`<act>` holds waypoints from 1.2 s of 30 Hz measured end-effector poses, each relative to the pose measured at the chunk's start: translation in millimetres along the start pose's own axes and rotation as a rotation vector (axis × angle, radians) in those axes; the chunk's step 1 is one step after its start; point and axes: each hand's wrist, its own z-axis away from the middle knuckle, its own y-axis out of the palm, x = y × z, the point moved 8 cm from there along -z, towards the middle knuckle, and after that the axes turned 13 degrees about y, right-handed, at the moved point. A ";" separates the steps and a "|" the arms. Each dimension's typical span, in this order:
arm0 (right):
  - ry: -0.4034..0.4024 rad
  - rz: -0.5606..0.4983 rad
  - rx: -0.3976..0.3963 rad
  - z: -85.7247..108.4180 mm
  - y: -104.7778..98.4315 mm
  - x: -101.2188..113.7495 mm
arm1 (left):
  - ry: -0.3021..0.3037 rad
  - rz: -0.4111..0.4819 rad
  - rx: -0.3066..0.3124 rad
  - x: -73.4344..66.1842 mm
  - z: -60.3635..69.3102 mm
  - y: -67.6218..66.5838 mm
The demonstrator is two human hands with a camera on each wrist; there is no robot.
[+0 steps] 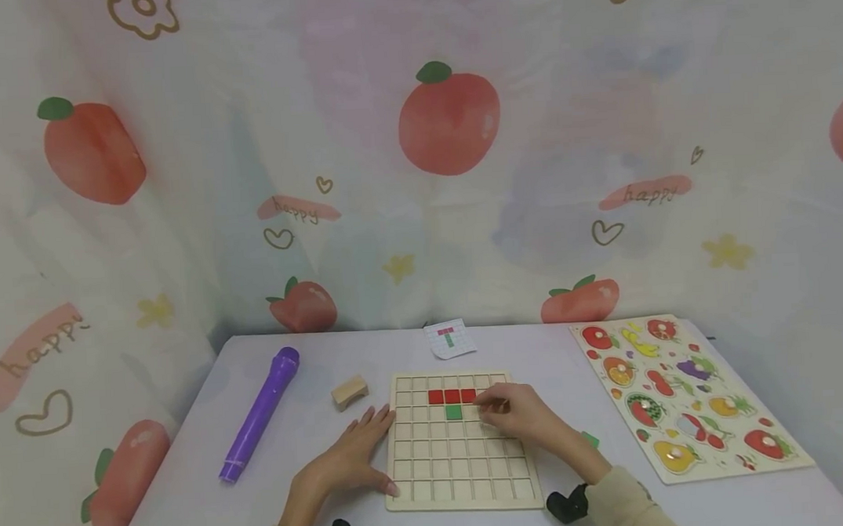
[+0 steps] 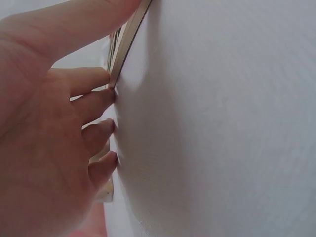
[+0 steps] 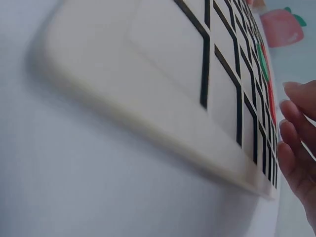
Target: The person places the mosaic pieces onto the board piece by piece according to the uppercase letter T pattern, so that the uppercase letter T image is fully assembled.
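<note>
A pale wooden grid board (image 1: 459, 469) lies flat on the white table. Three red square tiles (image 1: 452, 397) form a row in its upper part, and one green tile (image 1: 454, 412) sits below the middle one. My left hand (image 1: 348, 458) rests at the board's left edge with fingers spread; in the left wrist view its fingertips (image 2: 106, 98) meet the table beside that edge. Over the board's right side is my right hand (image 1: 516, 412), fingers loosely bent, fingertips close to the rightmost red tile. In the right wrist view, no tile shows between the fingers (image 3: 291, 128).
Behind the board lies a small card (image 1: 450, 339) with a red and green T pattern. A wooden arch block (image 1: 349, 392) and a purple toy microphone (image 1: 260, 415) are to the left. At right is a fruit puzzle board (image 1: 689, 396). Another green piece (image 1: 590, 440) is partly hidden behind my right forearm.
</note>
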 end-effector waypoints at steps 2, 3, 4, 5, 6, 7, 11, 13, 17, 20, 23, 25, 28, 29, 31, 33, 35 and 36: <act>-0.007 0.010 -0.012 3.6 -4.9 -3.0 | -0.001 -0.004 -0.005 0.6 0.2 -0.8; -0.011 0.011 -0.015 5.7 -7.4 -4.9 | 0.001 -0.003 -0.006 0.1 0.7 -1.3; -0.015 0.011 -0.020 7.9 -9.9 -6.6 | 0.003 -0.004 -0.008 -0.2 1.0 -1.5; -0.018 0.010 -0.025 10.3 -12.5 -8.3 | 0.007 -0.004 -0.011 -1.2 1.5 -2.4; -0.020 0.007 -0.028 12.8 -15.2 -10.1 | 0.009 -0.007 -0.010 -0.8 1.6 -2.4; -0.022 0.007 -0.033 15.3 -17.9 -12.2 | 0.012 -0.005 -0.011 -1.3 1.9 -2.7; -0.033 0.020 -0.071 24.6 -29.4 -19.6 | 0.011 0.003 -0.008 -3.2 3.3 -4.0; -0.034 0.033 -0.093 28.5 -34.8 -23.7 | 0.003 -0.001 0.000 -3.0 3.6 -3.5; -0.014 0.047 -0.114 34.6 -43.4 -33.8 | -0.004 -0.005 0.002 -0.4 3.4 -3.3; 0.011 0.047 -0.115 39.4 -49.3 -43.0 | 0.006 0.007 -0.009 0.6 2.5 -3.5; 0.041 0.052 -0.120 45.4 -55.9 -52.9 | 0.006 -0.002 0.000 1.6 1.0 -1.7; 0.059 0.051 -0.121 49.5 -59.9 -58.7 | 0.008 -0.007 0.002 1.4 0.2 -1.1; 0.092 0.053 -0.121 54.3 -64.3 -67.9 | 0.003 -0.006 -0.005 0.1 -0.4 -1.6; 0.103 0.051 -0.118 55.5 -65.2 -70.9 | 0.005 -0.008 -0.006 -1.0 -0.1 -1.8; 0.119 0.050 -0.110 57.6 -66.7 -76.6 | 0.012 -0.008 -0.012 -3.4 0.2 -2.4; 0.135 0.047 -0.103 59.0 -67.9 -82.0 | 0.015 -0.009 -0.013 -5.1 0.8 -2.3; 0.145 0.045 -0.086 60.2 -67.5 -86.3 | 0.017 -0.013 -0.014 -6.2 1.4 -2.5; 0.152 0.042 -0.075 60.7 -67.1 -88.3 | 0.016 -0.014 -0.014 -6.5 1.6 -2.6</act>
